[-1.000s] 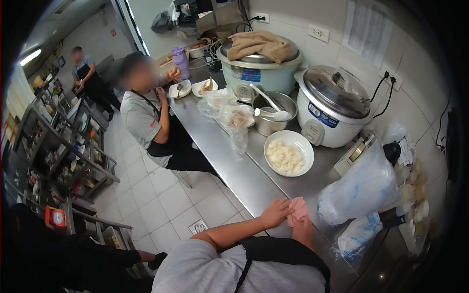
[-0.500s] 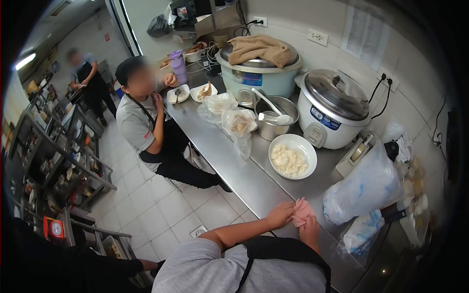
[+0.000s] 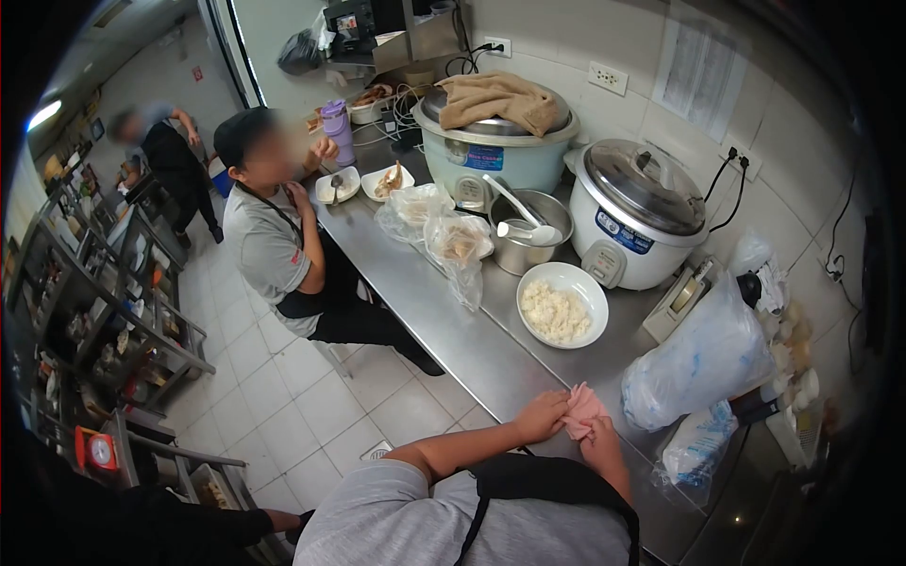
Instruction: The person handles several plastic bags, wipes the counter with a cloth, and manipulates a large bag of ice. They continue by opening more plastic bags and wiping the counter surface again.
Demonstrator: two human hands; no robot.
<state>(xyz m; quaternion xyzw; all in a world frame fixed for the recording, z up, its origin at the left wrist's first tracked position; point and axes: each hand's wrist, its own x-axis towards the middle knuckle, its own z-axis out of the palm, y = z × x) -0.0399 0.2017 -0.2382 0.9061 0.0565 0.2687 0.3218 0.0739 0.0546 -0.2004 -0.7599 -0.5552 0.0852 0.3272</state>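
Observation:
A crumpled pink cloth (image 3: pixel 585 407) is held between both hands just above the steel counter (image 3: pixel 491 385). My left hand (image 3: pixel 545 417) grips its left side with bent fingers. On the lower right of the cloth, my right hand (image 3: pixel 601 440) pinches an edge. Beyond my hands stands a white bowl (image 3: pixel 596 300) with cooked rice (image 3: pixel 555 311) in it. Behind the bowl, a metal pot (image 3: pixel 511 253) has a white rice paddle (image 3: pixel 530 232) and a long white handle resting across it.
Two rice cookers (image 3: pixel 604 203) stand by the wall, the farther under a brown towel (image 3: pixel 500 99). Plastic bags (image 3: pixel 703 349) lie at right. A person (image 3: pixel 269 217) sits left of the counter near food bags (image 3: pixel 453 236) and dishes (image 3: pixel 387 181); another person (image 3: pixel 170 156) stands farther back.
The view has shifted slightly. Both hands stay on the pink cloth with little movement. The far person has bent forward with an arm raised.

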